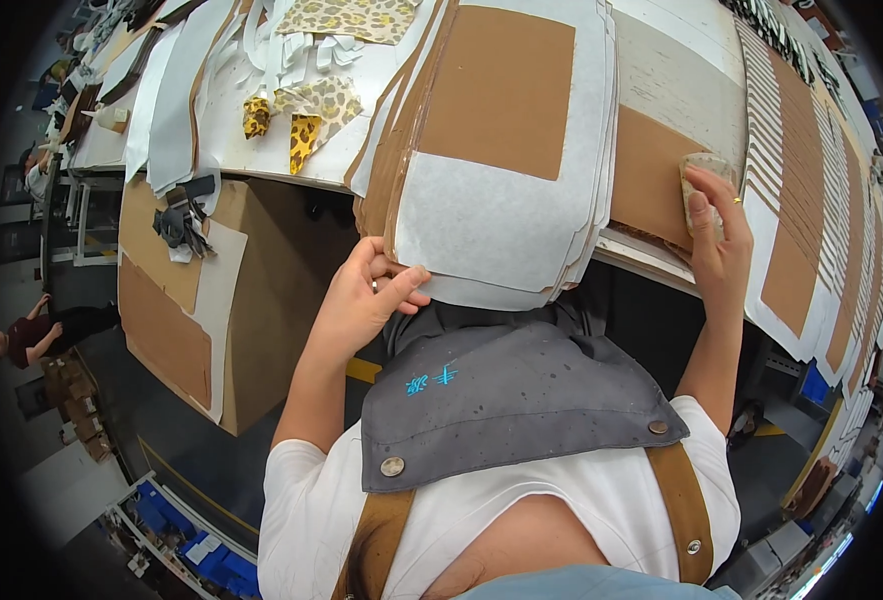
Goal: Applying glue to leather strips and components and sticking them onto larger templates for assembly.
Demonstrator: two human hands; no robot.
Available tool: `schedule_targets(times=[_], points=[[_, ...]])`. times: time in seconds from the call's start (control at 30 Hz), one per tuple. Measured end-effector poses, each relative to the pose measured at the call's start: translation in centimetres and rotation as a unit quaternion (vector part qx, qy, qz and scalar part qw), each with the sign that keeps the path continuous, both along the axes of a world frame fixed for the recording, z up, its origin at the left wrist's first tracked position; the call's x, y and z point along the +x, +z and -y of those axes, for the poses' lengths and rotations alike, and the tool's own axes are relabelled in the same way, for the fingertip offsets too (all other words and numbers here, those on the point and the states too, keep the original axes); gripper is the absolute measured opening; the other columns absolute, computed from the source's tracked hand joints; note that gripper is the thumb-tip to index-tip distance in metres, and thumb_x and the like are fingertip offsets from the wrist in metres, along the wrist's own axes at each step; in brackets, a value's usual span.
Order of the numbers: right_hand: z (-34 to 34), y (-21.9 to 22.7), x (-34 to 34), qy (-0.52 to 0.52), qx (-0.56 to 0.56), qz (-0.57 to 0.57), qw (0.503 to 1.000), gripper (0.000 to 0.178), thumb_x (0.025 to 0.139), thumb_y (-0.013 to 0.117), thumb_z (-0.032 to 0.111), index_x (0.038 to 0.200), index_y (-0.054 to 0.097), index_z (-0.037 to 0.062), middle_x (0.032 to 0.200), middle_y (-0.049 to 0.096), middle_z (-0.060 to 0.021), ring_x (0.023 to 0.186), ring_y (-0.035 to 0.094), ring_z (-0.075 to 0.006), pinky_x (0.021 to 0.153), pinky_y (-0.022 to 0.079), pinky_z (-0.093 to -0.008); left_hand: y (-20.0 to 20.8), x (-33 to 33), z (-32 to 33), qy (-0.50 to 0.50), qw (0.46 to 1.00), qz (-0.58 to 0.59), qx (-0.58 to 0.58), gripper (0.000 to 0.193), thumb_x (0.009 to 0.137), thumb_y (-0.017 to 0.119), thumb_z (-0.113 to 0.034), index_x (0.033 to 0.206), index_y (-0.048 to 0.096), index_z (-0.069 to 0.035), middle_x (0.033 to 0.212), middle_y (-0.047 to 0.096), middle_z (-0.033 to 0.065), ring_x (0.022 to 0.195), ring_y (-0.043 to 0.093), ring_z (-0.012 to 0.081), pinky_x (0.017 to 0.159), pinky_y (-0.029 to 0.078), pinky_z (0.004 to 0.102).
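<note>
A thick stack of white sheets (pixel 481 225), with a brown rectangular panel (pixel 501 80) on its top one, hangs over the table's near edge in front of me. My left hand (pixel 386 285) is closed on the stack's near left corner, thumb on top and some fingers hidden beneath. To the right, a brown board (pixel 651 175) lies partly under the stack. On its right end my right hand (pixel 718 225) grips a pale, mottled pad (pixel 703 165), the fingers bent over it; whether it is a sponge or folded cloth I cannot tell.
Right of the board, overlapping white pieces with brown panels (pixel 791 270) fan out in rows. Leopard-print scraps (pixel 306 135) and white strips lie at the left. A large cardboard box (pixel 226 300) stands below the table. Another person (pixel 36 335) is far left.
</note>
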State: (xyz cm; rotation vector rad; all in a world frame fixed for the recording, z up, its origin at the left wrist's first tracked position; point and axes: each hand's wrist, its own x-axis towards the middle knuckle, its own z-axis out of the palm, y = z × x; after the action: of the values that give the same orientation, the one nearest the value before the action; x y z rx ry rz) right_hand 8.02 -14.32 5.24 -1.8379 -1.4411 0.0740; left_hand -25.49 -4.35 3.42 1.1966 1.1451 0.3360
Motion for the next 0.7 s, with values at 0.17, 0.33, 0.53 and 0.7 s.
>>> schedule_targets(times=[0.17, 0.33, 0.53, 0.7], points=[[0.3, -0.8, -2.4, 0.038, -0.014, -0.146, 0.989, 0.022, 0.092, 0.057, 0.017, 0.102, 0.062, -0.002, 0.089, 0.065, -0.008, 0.08, 0.059, -0.0142, 0.073, 0.046, -0.0249, -1.0, 0.5, 0.8, -0.006, 0.997, 0.019, -0.068, 0.033, 0.09, 0.058, -0.021, 0.107, 0.048, 0.006, 0.082, 0.065, 0.0159, 0.059, 0.064, 0.0173, 0.051, 0.052, 0.0237], [0.3, -1.2, -3.7, 0.143, -0.134, -0.438, 0.877, 0.035, 0.098, 0.046, 0.028, 0.098, 0.065, -0.0024, 0.078, 0.065, -0.0085, 0.068, 0.059, -0.0115, 0.062, 0.048, -0.0233, -0.3, 3.5, 1.0, 0.065, 0.984, 0.14, -0.088, 0.025, 0.088, 0.061, -0.017, 0.099, 0.056, 0.005, 0.07, 0.062, 0.0112, 0.048, 0.056, 0.0132, 0.041, 0.045, 0.0223], [-3.4, -1.4, -2.6, 0.103, -0.219, -0.617, 0.749, 0.063, 0.096, 0.033, 0.052, 0.107, 0.059, -0.0044, 0.086, 0.064, -0.0117, 0.07, 0.061, -0.016, 0.063, 0.05, -0.0258, 5.0, 3.1, 0.0, 0.088, 0.971, 0.22, 0.029, 0.029, 0.08, 0.069, -0.011, 0.102, 0.058, 0.004, 0.082, 0.062, 0.0096, 0.067, 0.06, 0.0155, 0.058, 0.049, 0.0263], [-9.6, -2.4, -0.3, 0.058, -0.131, -0.697, 0.703, 0.059, 0.092, 0.045, 0.051, 0.114, 0.055, -0.0032, 0.106, 0.061, -0.0112, 0.096, 0.06, -0.0169, 0.082, 0.05, -0.0309, 6.2, 0.4, 0.7, 0.071, 0.925, 0.324, 0.188, 0.064, 0.068, 0.069, -0.018, 0.123, 0.048, 0.008, 0.116, 0.056, 0.0195, 0.107, 0.055, 0.0313, 0.093, 0.042, 0.0398]])
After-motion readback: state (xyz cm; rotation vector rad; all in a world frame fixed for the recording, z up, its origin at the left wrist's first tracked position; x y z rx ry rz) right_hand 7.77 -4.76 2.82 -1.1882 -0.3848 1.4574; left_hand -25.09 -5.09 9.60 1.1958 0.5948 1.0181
